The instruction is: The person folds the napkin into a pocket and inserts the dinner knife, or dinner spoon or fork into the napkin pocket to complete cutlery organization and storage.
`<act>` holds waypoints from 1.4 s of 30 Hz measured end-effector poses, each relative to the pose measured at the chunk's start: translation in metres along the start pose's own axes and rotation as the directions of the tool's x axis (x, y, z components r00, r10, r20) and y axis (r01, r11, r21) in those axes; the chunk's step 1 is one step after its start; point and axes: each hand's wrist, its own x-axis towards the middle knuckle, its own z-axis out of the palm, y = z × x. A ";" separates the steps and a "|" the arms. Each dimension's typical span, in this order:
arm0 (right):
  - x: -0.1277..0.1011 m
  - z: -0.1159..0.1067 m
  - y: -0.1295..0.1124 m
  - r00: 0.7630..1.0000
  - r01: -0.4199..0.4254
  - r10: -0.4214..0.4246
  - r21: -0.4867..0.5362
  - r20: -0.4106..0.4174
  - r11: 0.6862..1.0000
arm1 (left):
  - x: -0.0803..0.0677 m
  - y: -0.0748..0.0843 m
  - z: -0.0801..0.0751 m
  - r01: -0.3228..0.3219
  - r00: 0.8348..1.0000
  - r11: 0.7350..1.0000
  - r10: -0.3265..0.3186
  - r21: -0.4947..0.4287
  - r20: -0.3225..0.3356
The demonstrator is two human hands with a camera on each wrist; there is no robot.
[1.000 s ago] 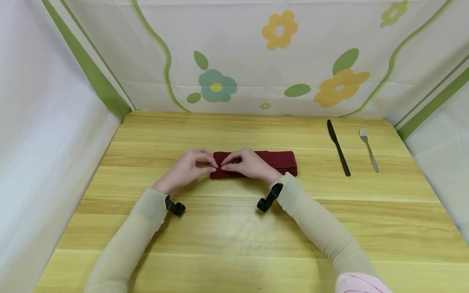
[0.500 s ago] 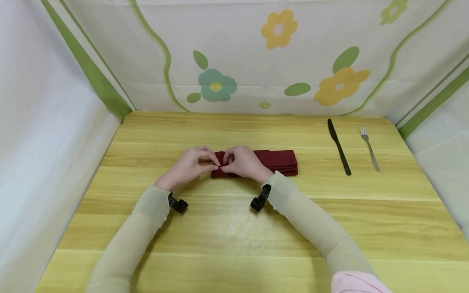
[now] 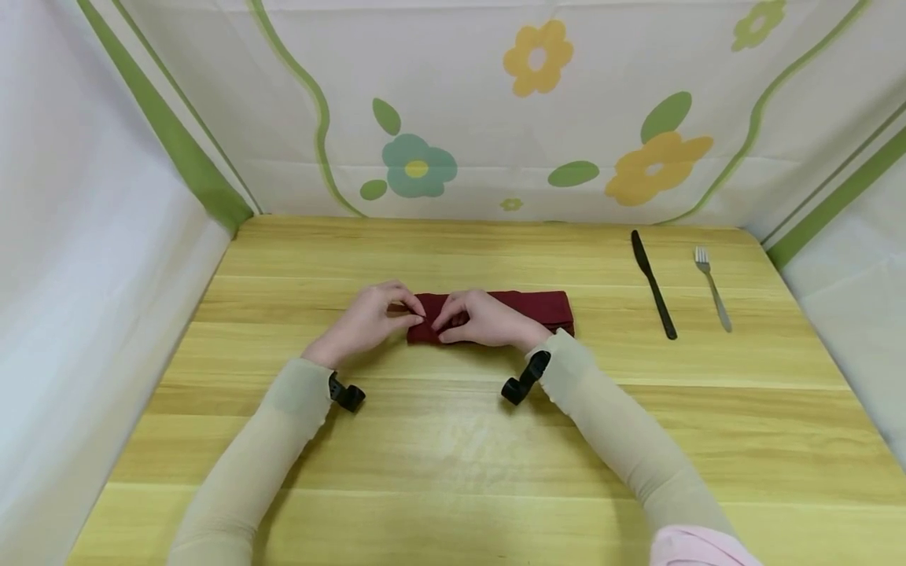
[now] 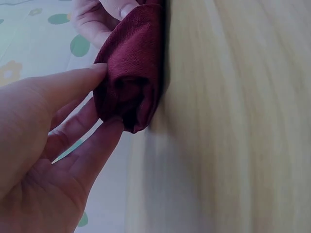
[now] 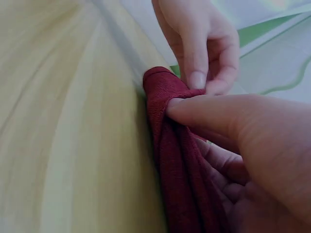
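Maroon napkin (image 3: 524, 308) end in both hands' pinching grip, black knife (image 3: 653, 284) and fork (image 3: 712, 287) well right.

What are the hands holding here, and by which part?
Both hold the red napkin at its left end: the left hand pinches the rolled tip between thumb and fingers, and the right hand pinches the fold beside it.
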 end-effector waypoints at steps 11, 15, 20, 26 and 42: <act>-0.010 -0.001 0.000 0.997 -0.055 0.055 0.007 -0.055 0.998 | 0.009 0.000 0.005 0.073 0.997 0.995 -0.074 0.063 0.011; -0.027 -0.016 0.001 0.992 -0.098 0.098 0.001 -0.080 0.995 | 0.012 -0.004 0.003 0.060 0.998 0.992 -0.063 0.108 0.020; -0.045 -0.027 0.012 0.982 -0.138 0.140 0.027 -0.130 0.990 | 0.014 -0.008 0.001 0.009 0.998 0.986 -0.019 0.166 0.061; -0.053 -0.025 0.018 0.977 -0.139 0.152 0.092 -0.150 0.986 | 0.021 -0.009 0.006 0.030 0.993 0.980 -0.052 0.196 0.108; -0.127 -0.050 0.016 0.959 -0.152 0.083 -0.246 -0.270 0.957 | -0.002 0.023 0.012 -0.082 0.992 0.969 0.058 0.231 0.109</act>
